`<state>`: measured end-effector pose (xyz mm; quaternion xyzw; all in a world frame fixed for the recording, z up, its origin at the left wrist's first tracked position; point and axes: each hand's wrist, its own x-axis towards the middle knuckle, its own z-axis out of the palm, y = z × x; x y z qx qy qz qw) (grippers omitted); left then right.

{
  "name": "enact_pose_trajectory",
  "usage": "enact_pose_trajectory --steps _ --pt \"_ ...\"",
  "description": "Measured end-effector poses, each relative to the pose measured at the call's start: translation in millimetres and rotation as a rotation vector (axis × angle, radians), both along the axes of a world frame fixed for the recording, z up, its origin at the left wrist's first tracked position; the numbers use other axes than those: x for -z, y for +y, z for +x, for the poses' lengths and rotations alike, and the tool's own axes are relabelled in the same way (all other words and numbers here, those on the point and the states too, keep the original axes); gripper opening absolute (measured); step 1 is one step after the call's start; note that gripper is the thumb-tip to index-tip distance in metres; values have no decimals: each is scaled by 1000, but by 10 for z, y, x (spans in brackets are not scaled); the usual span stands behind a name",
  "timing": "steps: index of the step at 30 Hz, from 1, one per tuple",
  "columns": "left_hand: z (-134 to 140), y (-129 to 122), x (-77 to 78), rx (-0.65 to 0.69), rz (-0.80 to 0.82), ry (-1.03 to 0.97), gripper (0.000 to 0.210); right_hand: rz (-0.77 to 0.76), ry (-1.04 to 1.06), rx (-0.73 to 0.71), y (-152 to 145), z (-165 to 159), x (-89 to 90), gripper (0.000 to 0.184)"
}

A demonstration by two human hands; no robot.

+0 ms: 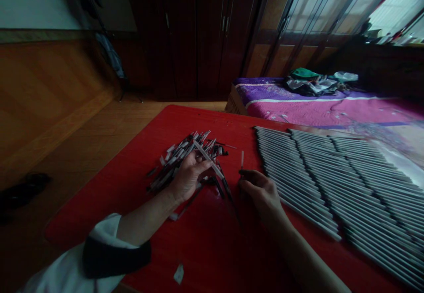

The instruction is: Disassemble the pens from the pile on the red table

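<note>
My left hand (189,174) is closed on a slim pale tube (208,158), pinched between thumb and fingers and slanting down to the right. Dark slender sticks (226,188) extend below its lower end; whether they join it I cannot tell. Beside and behind this hand is a loose pile of black and whitish slim stick-like pieces (172,162) on the red table (205,249). My right hand (260,189), also closed, pinches a small thin translucent stick (242,159) that points upward. It is between the pile and the laid-out rods.
Long rows of pale grey rods with dark ends (298,178) cover the table's right side. A small whitish scrap (179,274) lies near the front edge. Beyond stands a bed (298,107) with bags (309,83) on it. Dark cupboards (198,41) line the back.
</note>
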<state>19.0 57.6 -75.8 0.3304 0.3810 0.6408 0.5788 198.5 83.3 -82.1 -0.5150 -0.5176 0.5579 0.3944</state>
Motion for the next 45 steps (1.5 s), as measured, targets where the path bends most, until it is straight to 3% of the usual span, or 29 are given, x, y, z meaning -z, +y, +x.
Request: enact_pose_trajectory --steps 5,10,16,24,38,45 --pt "-22 -5 13 5 -85 -48 13 -103 444 -2 29 19 8 21" --pt "-20 -16 35 42 -83 -87 9 -111 599 19 18 25 -57 20" --pt "-5 -29 50 25 -123 -191 13 -34 640 108 37 77 -105 16" --pt "50 -50 13 28 -155 -203 16 18 737 114 58 92 -91 13" --pt "115 -99 14 47 -161 -222 19 -111 722 38 -33 -20 -52 13" --pt "177 -166 2 117 -81 -56 20 -186 717 15 -38 -41 -1 16"
